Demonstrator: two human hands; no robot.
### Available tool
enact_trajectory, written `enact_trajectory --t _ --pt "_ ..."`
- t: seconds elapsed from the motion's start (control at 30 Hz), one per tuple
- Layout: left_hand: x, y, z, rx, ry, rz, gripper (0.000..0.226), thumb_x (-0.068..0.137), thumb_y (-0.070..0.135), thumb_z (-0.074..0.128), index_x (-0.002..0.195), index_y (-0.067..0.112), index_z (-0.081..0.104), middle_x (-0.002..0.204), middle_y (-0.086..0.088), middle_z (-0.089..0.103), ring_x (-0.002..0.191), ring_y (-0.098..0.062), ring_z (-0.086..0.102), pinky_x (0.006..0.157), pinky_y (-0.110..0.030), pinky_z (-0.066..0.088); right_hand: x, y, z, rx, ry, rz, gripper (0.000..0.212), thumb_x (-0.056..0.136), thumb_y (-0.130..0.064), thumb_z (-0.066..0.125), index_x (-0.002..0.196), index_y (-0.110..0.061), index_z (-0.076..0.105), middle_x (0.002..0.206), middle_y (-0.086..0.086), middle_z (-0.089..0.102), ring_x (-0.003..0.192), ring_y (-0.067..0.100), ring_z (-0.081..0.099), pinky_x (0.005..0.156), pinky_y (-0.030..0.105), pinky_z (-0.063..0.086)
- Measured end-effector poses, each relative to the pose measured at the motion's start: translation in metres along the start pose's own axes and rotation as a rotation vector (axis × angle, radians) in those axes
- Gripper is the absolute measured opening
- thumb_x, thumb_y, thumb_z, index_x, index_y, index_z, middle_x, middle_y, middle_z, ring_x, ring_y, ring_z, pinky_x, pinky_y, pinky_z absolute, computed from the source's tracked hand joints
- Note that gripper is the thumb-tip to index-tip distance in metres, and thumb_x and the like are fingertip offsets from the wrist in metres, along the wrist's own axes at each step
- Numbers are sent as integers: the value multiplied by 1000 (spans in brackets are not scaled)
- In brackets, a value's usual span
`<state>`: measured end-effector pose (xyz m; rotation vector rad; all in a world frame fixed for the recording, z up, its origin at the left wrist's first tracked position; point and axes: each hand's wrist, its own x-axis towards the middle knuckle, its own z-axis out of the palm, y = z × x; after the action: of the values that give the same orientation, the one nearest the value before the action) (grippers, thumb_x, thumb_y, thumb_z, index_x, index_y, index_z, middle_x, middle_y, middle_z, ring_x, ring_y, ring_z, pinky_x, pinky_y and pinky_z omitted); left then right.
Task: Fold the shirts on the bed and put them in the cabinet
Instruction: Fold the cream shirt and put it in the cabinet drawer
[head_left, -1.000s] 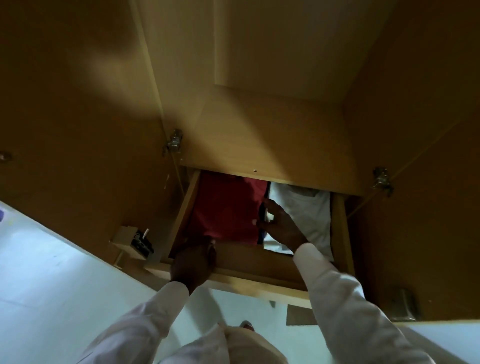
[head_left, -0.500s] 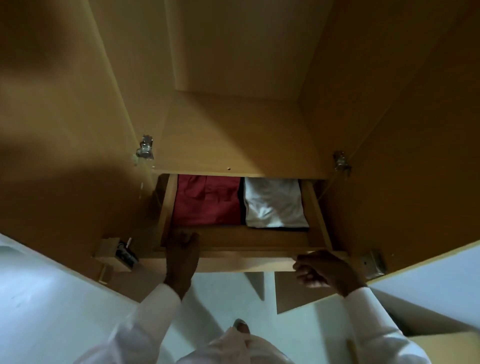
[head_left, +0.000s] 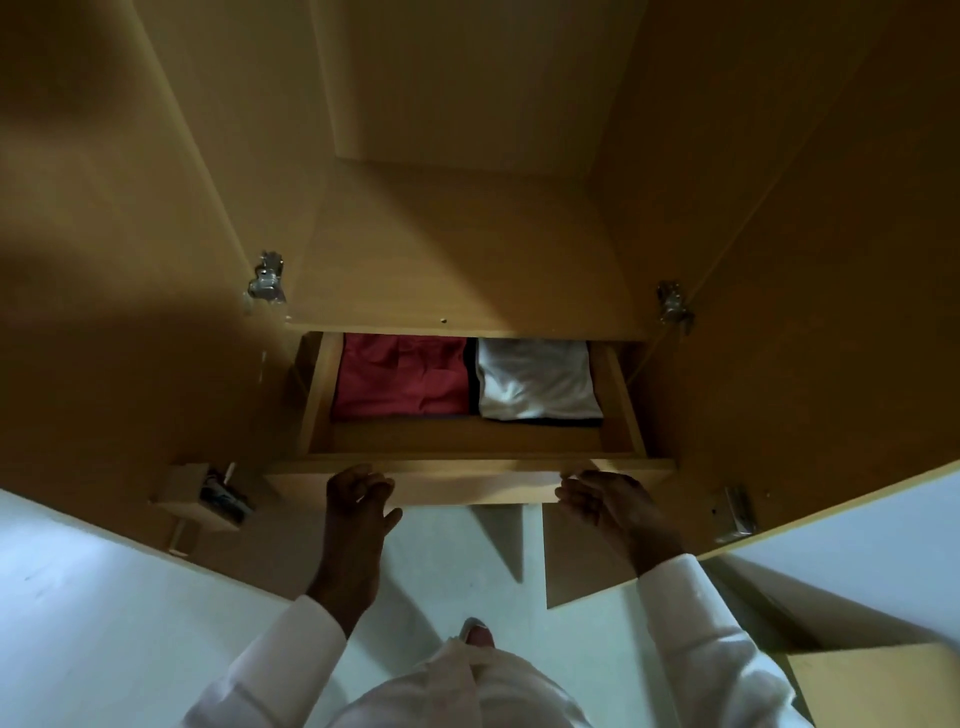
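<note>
From the head camera, the only view I have, I am looking down into the open cabinet (head_left: 467, 249), both doors swung wide. The drawer (head_left: 317, 395) under the bare shelf is pulled part way out. Inside it lie 2 folded shirts side by side: the red shirt (head_left: 402, 382) on the left and the white shirt (head_left: 535, 382) on the right. They are just beside each other, with a dark gap between them, and both sit toward the back of the drawer.

My left hand (head_left: 358, 499) is at the drawer's front panel with its fingers bent against the upper edge. I cannot tell whether it grips that edge or only presses on it. My right hand (head_left: 602, 499) is near the right end of the same panel, fingers loosely spread and holding nothing.

I judge the task to be near its end for these 2 shirts, since both are folded and stowed. What seems left is pushing the drawer home and closing the doors. The bed is out of view, so I cannot say whether more shirts wait there.
</note>
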<state>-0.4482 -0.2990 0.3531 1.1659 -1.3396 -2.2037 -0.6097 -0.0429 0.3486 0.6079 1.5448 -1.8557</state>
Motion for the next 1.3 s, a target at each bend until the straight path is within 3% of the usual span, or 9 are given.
enact_trajectory --t 0.2,0.27,0.33,0.4,0.67,0.77,0.93,1.03,1.3 --pt "30 2 6 23 -22 -82 58 100 10 52 153 12 29 150 -13 40 136 -34 43 112 -52 37 10 10 16 495 -73 -8 20 100 -9 49 117 -2 55 130 31 58 122 44 57 102 51 47" --pt "46 10 13 -143 -2 -121 44 102 8 45 146 9 38 141 -16 48 132 -38 46 108 -54 40 18 5 22 515 -46 -19 20 99 -8 49 117 -1 53 132 32 55 124 45 56 105 52 45" --pt "65 16 21 -333 4 -184 17 100 5 41 107 6 56 115 -17 57 123 -44 51 100 -58 43 26 -4 28 507 -21 -21 27 99 -10 49 124 0 51 132 31 55 126 45 54 106 53 44" --pt "82 21 28 -446 11 -200 21 97 2 38 80 9 50 97 -15 56 116 -44 55 103 -62 39 33 -15 33 502 -19 -25 31 100 -14 49 128 0 49 129 30 56 124 44 54 107 54 43" --pt "116 42 67 -470 35 -157 16 98 7 39 87 8 51 109 -14 55 114 -38 53 105 -58 40 70 -57 63 487 -130 -65 8 93 -20 60 95 -14 55 93 15 58 104 34 58 107 53 43" --pt "128 46 77 -463 55 -141 13 99 6 39 100 6 52 123 -16 52 118 -38 50 103 -58 41 82 -67 70 490 -137 -63 13 91 -21 63 100 -15 57 99 16 57 105 34 58 109 54 42" --pt "149 59 92 -434 76 -138 16 96 8 40 84 9 51 99 -11 54 115 -34 51 107 -55 39 103 -88 84 512 -123 -75 39 83 -28 69 115 -13 51 102 14 54 105 33 55 109 54 41" --pt "163 67 100 -432 89 -140 12 95 11 43 87 9 52 99 -12 54 114 -35 52 106 -54 41 116 -100 90 530 -150 -52 33 89 -32 64 106 -9 48 103 15 53 109 35 53 110 54 39" --pt "205 86 110 -431 99 -182 17 94 4 42 85 5 56 102 -16 58 111 -34 54 103 -52 44 143 -131 105 578 -126 -21 61 89 -40 67 135 -4 50 136 21 50 129 40 47 112 57 35"
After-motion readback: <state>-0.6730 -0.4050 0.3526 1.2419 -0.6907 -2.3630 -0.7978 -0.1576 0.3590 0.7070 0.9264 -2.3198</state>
